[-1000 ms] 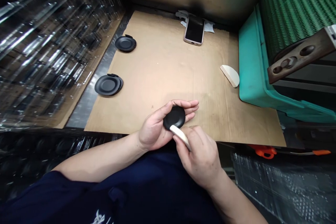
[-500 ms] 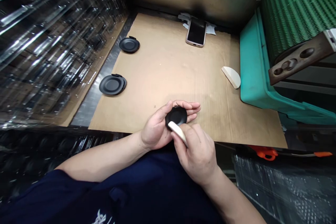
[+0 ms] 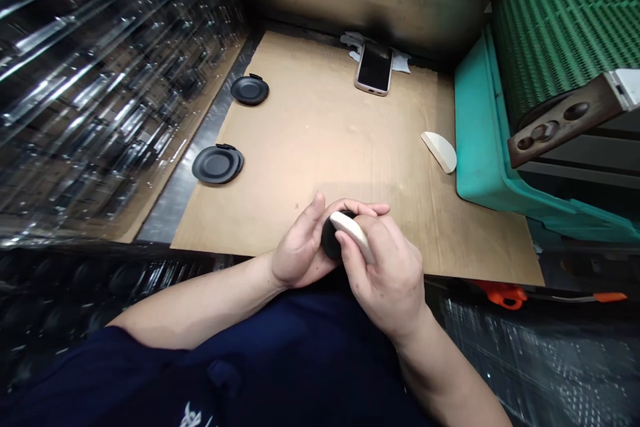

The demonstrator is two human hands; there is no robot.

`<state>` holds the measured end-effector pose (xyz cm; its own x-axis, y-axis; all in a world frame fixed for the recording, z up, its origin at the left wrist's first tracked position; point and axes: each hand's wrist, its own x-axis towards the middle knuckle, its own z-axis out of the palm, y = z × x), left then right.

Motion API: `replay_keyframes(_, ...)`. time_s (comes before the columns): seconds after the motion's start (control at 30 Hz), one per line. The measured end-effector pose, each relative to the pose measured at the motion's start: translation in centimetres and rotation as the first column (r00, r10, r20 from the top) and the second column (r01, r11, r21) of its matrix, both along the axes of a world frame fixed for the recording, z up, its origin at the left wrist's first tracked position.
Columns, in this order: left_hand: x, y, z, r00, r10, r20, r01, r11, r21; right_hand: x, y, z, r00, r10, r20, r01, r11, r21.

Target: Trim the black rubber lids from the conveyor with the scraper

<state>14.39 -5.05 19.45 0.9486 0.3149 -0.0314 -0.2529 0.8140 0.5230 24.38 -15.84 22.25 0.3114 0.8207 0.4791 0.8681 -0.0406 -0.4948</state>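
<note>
My left hand cradles a round black disc against its palm and fingers, and my right hand covers much of the disc's face. Pinched in my right fingers, a cream half-moon pad presses on the disc. A second cream pad lies on the cardboard sheet to the right. Two black round lids with small tabs rest at its left edge, one farther away and one nearer my hands.
A phone lies on white cloth at the back of the cardboard. A teal bin with green ribbed matting and a holed wooden block stands right. Stacked clear trays fill the left, and an orange-handled tool sits past the front edge.
My right hand has moved up and right, carrying the cream pad farther across the disc's face. The disc has turned slightly in my left hand, and the camera view has shifted a little.
</note>
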Motion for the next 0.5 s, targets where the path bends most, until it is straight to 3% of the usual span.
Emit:
replay_keyframes(0.07,-0.05,0.06,-0.15,1.0,-0.013,-0.012,0.013,1.0,0.005,-0.28,0.13,0.03,1.0,0.02,-0.011,-0.021,1.0,-0.024)
replay_keyframes(0.23,0.03,0.18,-0.22,1.0,-0.009,-0.02,0.008,1.0,-0.024,-0.27,-0.37,0.07,0.974,0.216,0.07,-0.21,0.974,-0.083)
replay_keyframes(0.4,0.12,0.17,-0.26,0.999,-0.033,-0.034,0.032,0.999,-0.03,0.28,-0.29,-0.32,0.988,0.135,0.08,-0.133,0.991,-0.033)
replay_keyframes(0.5,0.16,0.24,-0.19,0.998,0.001,-0.061,-0.005,0.999,-0.053,-0.2,-0.59,-0.14,0.963,0.248,0.103,-0.241,0.968,-0.073)
